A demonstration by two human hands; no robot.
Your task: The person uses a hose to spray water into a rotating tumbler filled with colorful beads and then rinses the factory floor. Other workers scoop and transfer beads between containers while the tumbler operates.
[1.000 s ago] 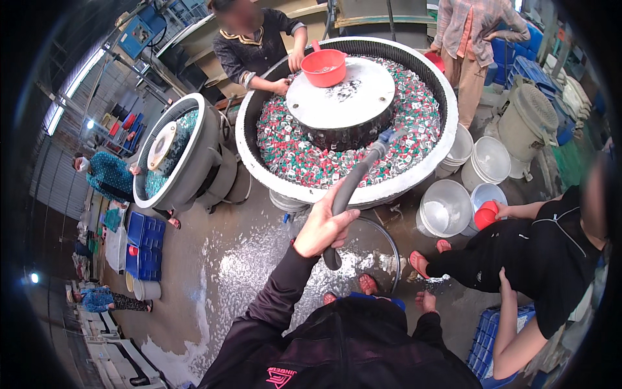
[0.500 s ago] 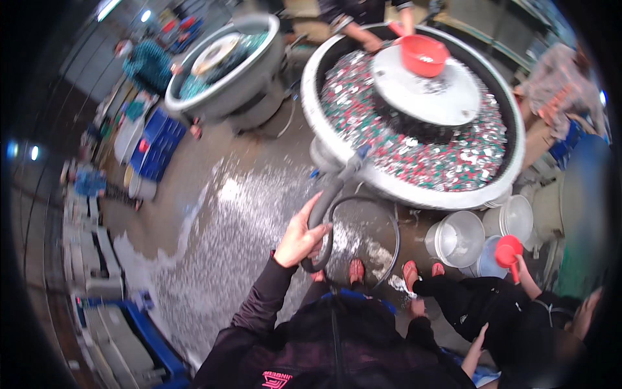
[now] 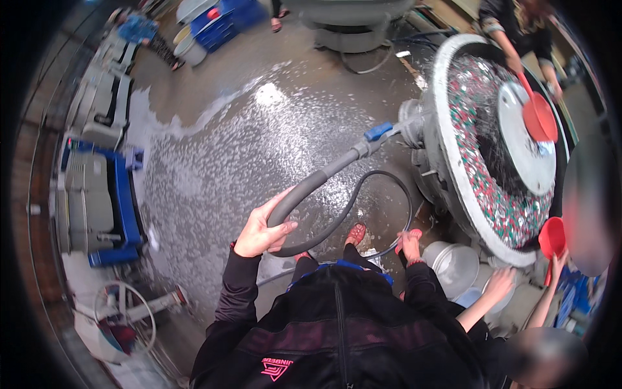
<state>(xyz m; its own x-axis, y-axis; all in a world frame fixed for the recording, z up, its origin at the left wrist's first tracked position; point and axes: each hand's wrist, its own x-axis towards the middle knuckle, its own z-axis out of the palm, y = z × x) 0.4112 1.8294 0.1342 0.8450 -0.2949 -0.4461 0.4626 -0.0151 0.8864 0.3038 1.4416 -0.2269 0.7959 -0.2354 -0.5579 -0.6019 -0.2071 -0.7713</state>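
Left hand point(image 3: 264, 228) has its grip round the grey hose point(image 3: 304, 188) over the wet floor point(image 3: 201, 227); right hand point(image 3: 409, 246) hangs beside it, can't tell if holding. Suds point(image 3: 162, 123) left, so maybe partway; tub point(image 3: 453, 129) beyond's loaded with coloured bits point(image 3: 468, 155).

We had the tub point(image 3: 444, 123) to our right, small pieces point(image 3: 483, 194) ringing its central disc point(image 3: 526, 159), a scoop point(image 3: 540, 118) over the disc. Hose point(image 3: 304, 190) ran before us toward the tub. Buckets point(image 3: 457, 271) stood right, by its near side; crates point(image 3: 217, 31) sat far ahead, left.
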